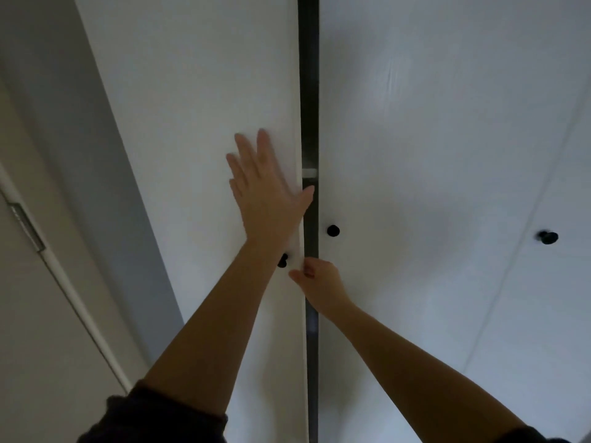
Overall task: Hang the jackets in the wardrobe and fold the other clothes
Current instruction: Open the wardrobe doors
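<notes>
— Where is the wardrobe (447,330)?
— Right in front of you, its white doors filling the view. A narrow dark gap (309,91) runs between the left door (192,123) and the middle door (415,123), and a pale shelf edge (309,171) shows inside it.
— And my hands?
— Your left hand (265,193) lies flat on the left door, fingers straight and spread, thumb reaching the door's edge. Your right hand (319,282) is lower, fingers curled round that same edge, just beside a small black knob (282,260). Your forearms are bare below dark sleeves (166,417).
— Any other knobs?
— A second knob (333,230) on the middle door, near the gap, and a third knob (548,237) well to the right
</notes>
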Demonstrator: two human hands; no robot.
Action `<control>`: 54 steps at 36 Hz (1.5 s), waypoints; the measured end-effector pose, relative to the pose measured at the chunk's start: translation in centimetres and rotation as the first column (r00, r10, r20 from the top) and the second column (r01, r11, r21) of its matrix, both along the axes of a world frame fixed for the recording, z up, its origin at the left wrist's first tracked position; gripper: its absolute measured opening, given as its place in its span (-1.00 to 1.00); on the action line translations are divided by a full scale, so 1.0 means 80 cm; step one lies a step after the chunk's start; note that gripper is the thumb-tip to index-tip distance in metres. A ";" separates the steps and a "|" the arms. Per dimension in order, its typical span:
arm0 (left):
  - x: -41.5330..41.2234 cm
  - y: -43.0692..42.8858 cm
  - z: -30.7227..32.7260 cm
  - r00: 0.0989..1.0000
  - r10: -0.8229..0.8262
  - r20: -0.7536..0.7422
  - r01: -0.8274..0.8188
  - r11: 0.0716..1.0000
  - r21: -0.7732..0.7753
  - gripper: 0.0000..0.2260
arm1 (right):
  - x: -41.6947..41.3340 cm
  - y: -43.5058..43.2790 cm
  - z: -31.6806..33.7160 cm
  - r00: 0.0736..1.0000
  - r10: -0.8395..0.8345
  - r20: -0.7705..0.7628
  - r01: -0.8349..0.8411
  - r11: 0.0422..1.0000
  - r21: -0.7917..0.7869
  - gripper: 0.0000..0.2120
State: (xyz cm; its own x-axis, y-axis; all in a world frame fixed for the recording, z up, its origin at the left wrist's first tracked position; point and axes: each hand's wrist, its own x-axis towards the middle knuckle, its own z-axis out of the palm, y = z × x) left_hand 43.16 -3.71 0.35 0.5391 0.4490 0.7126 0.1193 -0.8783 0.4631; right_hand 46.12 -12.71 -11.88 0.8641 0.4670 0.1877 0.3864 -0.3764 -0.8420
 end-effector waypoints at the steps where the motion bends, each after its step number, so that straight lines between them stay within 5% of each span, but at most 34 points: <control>1: 0.007 -0.006 0.005 0.998 0.065 -0.022 -0.064 0.997 0.032 0.00 | 0.000 0.000 -0.002 1.000 -0.002 -0.001 0.002 1.000 -0.002 -0.82; 14: 0.026 -0.025 0.009 0.987 0.152 -0.045 -0.155 0.985 -0.081 -0.11 | 0.011 -0.004 -0.005 0.990 0.123 0.071 -0.115 0.988 -0.104 -0.86; 27: -0.030 -0.009 0.004 0.999 -0.012 0.049 0.018 0.990 -0.142 -0.16 | -0.022 0.018 0.002 0.893 0.365 -0.264 -0.405 0.907 -0.114 -0.90; 39: -0.116 0.036 -0.002 0.963 -0.243 0.117 0.260 0.952 -0.164 -0.10 | -0.121 0.053 -0.006 0.952 0.222 -0.209 -0.256 0.955 -0.152 -0.73; 45: -0.176 0.070 0.000 0.901 -0.412 0.132 0.431 0.882 -0.188 -0.10 | -0.186 0.085 -0.010 0.976 0.159 -0.147 -0.181 0.971 -0.154 -0.90; 54: -0.255 0.151 0.000 0.805 -0.573 0.153 0.593 0.779 -0.204 -0.06 | -0.282 0.155 -0.015 0.997 0.067 -0.047 -0.071 0.993 -0.094 -0.87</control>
